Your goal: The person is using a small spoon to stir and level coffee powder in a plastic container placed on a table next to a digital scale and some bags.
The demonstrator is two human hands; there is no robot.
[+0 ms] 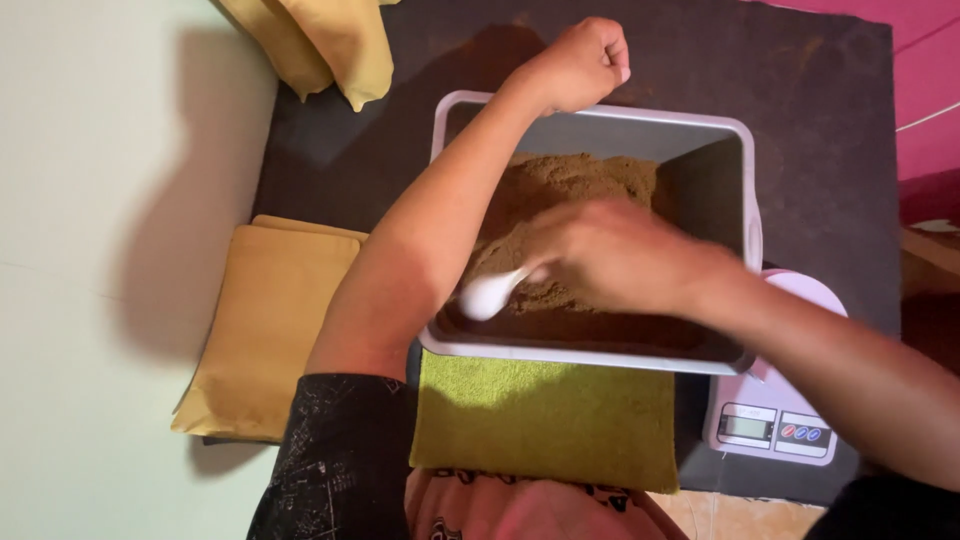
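Down in brown powder, white spoon between right fingers.

Dark tabletop and what rests on it

A grey rectangular tub of brown powder sits in the middle, with a green cloth in front of it. A stack of yellow pouches lies at the left edge, more yellow pouches at the far left corner, and a white kitchen scale at the right.
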